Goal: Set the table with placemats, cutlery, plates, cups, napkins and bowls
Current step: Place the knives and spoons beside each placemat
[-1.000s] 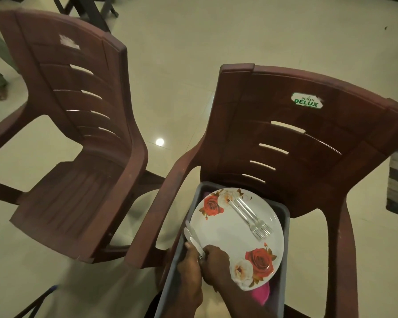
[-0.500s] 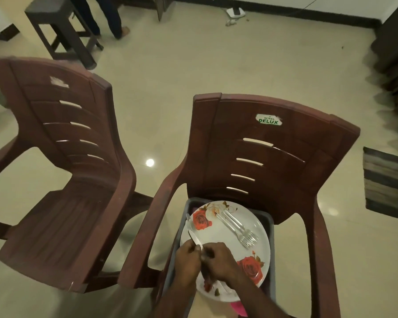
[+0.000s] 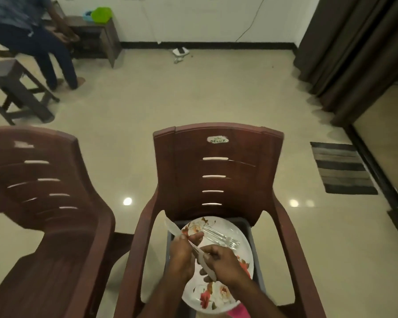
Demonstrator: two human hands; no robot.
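Both hands now hold the knives (image 3: 194, 246) raised higher over the plate (image 3: 244, 251) than before: left hand (image 3: 182, 255) fingers curled round them, right hand (image 3: 221, 260) pinching the handles. Forks (image 3: 221, 237) stay on the plate, in the tub (image 3: 251, 228) on the chair (image 3: 216, 171).

1. The place looked like a room in a home, with a glossy cream tiled floor (image 3: 205, 92) and white walls edged by a dark skirting.
2. Two maroon moulded plastic armchairs (image 3: 218, 171) stood side by side.
3. Dark floor-length curtains (image 3: 354, 49) hung at the right, near a striped doormat (image 3: 341, 167).
4. Dark wooden stools (image 3: 12, 88) and a side table (image 3: 97, 40) stood at the far left, beside a seated person (image 3: 32, 35).
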